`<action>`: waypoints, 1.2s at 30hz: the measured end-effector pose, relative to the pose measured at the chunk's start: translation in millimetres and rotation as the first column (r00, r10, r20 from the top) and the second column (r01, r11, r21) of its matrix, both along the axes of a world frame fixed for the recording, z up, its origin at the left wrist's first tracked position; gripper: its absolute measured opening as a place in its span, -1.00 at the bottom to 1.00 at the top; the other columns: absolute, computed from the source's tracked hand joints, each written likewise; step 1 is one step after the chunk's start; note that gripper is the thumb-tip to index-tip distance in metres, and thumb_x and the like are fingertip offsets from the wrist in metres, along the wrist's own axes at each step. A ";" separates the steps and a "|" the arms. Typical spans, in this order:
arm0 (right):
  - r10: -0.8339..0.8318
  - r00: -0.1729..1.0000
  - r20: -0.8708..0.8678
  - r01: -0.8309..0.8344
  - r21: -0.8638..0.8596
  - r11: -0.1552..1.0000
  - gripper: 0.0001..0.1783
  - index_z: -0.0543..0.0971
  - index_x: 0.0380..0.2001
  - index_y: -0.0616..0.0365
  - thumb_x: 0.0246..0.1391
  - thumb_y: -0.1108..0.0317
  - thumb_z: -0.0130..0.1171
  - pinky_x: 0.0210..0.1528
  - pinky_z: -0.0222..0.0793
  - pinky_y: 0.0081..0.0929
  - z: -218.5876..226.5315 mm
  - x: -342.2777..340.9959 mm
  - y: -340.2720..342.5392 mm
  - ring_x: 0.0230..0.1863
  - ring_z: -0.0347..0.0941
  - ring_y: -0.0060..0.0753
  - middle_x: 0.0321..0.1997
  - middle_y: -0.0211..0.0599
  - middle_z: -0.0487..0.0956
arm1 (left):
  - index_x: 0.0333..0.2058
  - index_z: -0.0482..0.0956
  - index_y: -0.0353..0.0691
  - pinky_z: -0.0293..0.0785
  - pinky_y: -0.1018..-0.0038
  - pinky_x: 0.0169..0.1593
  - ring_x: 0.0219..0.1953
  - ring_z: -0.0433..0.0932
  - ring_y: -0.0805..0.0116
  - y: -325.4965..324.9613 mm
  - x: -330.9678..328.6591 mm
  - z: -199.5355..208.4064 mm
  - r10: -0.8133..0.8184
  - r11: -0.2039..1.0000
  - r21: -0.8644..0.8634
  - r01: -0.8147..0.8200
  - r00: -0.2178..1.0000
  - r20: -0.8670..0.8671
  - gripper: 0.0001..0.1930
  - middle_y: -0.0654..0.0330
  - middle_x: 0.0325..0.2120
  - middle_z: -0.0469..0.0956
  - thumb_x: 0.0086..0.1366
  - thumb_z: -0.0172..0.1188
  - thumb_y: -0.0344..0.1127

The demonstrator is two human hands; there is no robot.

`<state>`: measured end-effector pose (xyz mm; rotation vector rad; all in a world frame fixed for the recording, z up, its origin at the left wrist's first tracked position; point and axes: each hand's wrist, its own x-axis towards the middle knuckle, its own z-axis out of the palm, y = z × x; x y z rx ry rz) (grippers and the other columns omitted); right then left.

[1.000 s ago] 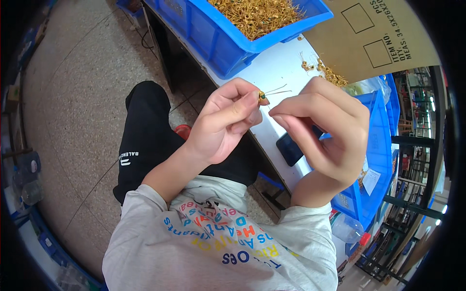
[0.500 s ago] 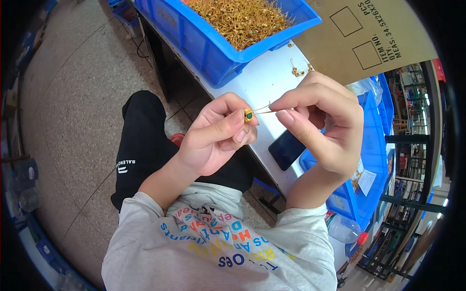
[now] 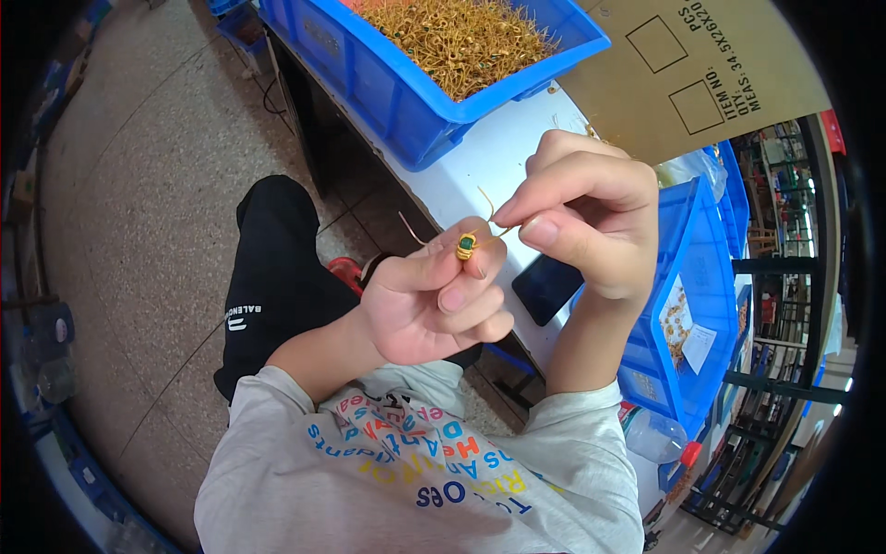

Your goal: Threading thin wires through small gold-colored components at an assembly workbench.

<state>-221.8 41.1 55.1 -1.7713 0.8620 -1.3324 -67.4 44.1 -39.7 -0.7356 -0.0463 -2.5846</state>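
Observation:
Between the thumb and fingertips of my left hand (image 3: pixel 425 295) sits a small gold-coloured ornament with a green stone (image 3: pixel 465 246). Thin gold wires stick out from it, one rising to the left past my left thumb. My right hand (image 3: pixel 591 208) is closed in a pinch, thumb against forefinger, on a thin wire (image 3: pixel 498 233) that runs to the ornament. Both hands are held in the air in front of the white table's edge. The exact grip of my right fingertips is partly hidden.
A blue bin (image 3: pixel 397 102) heaped with gold wire pieces (image 3: pixel 452 46) stands on the white table (image 3: pixel 498 152). Beside it is a cardboard box (image 3: pixel 692 83). A dark phone (image 3: pixel 544 288), a blue tray (image 3: pixel 692 277) and a clear bottle with a red cap (image 3: pixel 657 436) lie to the right.
My left hand has shifted slightly lower and turned, so the ornament's green stone faces up more. My right hand has moved left and down. More wire ends now show, spread apart.

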 end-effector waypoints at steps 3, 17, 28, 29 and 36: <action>0.032 0.998 0.054 -0.035 0.052 0.998 -0.86 0.70 -0.48 0.27 -0.23 0.50 0.27 -0.52 0.02 -0.64 -2.2 6.0 -1.6 -0.57 0.15 -0.58 -0.61 -0.38 0.46 | -0.13 0.47 -0.16 0.05 0.52 -0.36 -0.66 0.13 0.55 4.4 -3.2 -2.9 -0.053 0.999 0.006 0.054 0.996 -0.068 -0.85 0.35 -0.46 0.46 0.43 0.02 -0.27; -0.029 0.999 -0.043 0.030 0.030 0.999 -0.84 0.69 -0.49 0.29 -0.27 0.53 0.23 -0.50 0.08 -0.63 -2.1 4.1 0.7 -0.56 0.19 -0.54 -0.59 -0.32 0.48 | -0.08 0.48 -0.15 0.06 0.52 -0.35 -0.64 0.15 0.55 5.5 -1.2 -1.2 -0.065 0.996 0.059 0.067 0.997 -0.038 -0.79 0.33 -0.50 0.45 0.47 -0.03 -0.21; -0.015 0.996 -0.087 0.012 -0.027 1.000 -0.84 0.69 -0.49 0.27 -0.27 0.54 0.22 -0.49 0.08 -0.64 -2.8 4.7 -0.2 -0.55 0.19 -0.54 -0.59 -0.33 0.48 | -0.09 0.49 -0.17 0.07 0.53 -0.35 -0.62 0.19 0.56 5.6 0.6 -0.7 -0.029 0.996 0.080 0.027 0.999 0.030 -0.78 0.33 -0.51 0.44 0.48 -0.06 -0.21; -0.015 0.996 -0.091 0.012 -0.034 0.999 -0.84 0.69 -0.49 0.27 -0.27 0.54 0.22 -0.49 0.08 -0.64 -3.6 4.7 -0.6 -0.55 0.19 -0.55 -0.59 -0.34 0.47 | -0.09 0.49 -0.17 0.07 0.53 -0.35 -0.62 0.19 0.56 5.6 0.6 -0.5 -0.025 0.996 0.084 0.022 0.999 0.032 -0.77 0.33 -0.51 0.44 0.48 -0.07 -0.21; -0.041 0.998 -0.054 0.034 -0.117 0.993 -0.89 0.71 -0.45 0.23 -0.13 0.55 0.28 -0.60 -0.11 -0.71 -7.7 6.7 -4.8 -0.64 0.08 -0.68 -0.61 -0.45 0.47 | -0.10 0.49 -0.16 0.08 0.54 -0.35 -0.62 0.19 0.55 3.1 3.1 0.8 0.046 0.996 0.068 -0.054 0.993 0.110 -0.79 0.32 -0.53 0.44 0.48 -0.08 -0.23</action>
